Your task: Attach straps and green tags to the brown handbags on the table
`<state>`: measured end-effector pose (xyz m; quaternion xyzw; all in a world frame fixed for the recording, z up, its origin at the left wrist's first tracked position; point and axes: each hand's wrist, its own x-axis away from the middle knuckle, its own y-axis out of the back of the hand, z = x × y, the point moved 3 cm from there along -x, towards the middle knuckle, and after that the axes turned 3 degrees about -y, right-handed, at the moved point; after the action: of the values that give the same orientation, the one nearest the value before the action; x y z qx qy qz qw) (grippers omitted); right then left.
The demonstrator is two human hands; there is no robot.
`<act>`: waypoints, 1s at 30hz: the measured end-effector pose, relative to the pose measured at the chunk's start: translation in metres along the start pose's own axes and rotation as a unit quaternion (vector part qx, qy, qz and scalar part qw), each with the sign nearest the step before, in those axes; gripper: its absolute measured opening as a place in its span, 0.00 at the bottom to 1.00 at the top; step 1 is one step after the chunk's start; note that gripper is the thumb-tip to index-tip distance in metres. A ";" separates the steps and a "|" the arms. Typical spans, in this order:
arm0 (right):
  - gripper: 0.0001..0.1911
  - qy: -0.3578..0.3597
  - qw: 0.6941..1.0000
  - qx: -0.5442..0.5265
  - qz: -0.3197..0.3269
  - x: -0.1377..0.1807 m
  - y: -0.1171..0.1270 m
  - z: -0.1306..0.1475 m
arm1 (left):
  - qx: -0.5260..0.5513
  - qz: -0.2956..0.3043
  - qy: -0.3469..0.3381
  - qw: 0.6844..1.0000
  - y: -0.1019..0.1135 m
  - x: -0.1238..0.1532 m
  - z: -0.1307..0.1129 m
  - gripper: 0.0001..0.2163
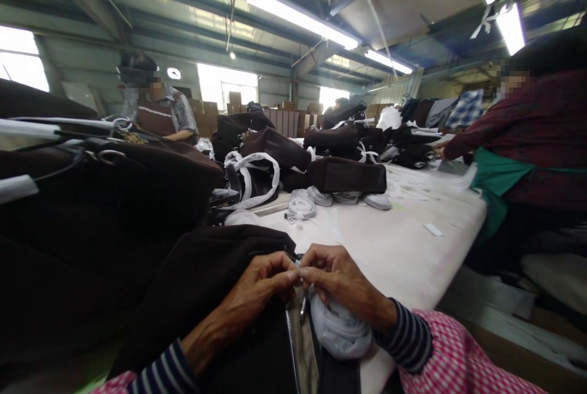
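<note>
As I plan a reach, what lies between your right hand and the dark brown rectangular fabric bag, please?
Head view: bare white table top, then coiled white straps.

Both hands' fingers [283, 275] pinching zipper [302, 307] on dark bag [206, 271], white table [394, 247]

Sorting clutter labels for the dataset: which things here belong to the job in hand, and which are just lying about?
In hand: left hand and right hand pinched at the zip of the dark bag; white wrapping.
Lying about: piled bags, coiled white straps, paper slip on the table.
</note>
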<state>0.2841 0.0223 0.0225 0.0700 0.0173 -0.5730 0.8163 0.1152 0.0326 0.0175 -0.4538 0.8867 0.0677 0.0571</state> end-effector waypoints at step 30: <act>0.12 0.213 0.802 0.553 0.078 0.005 -0.003 -0.008 | -0.645 0.163 -0.188 0.722 0.031 0.066 -0.063 0.34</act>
<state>0.2838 0.0181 0.0138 0.6310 -0.1344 -0.3901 0.6569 0.0485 -0.0130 0.0711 -0.2072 0.6601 0.7157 -0.0962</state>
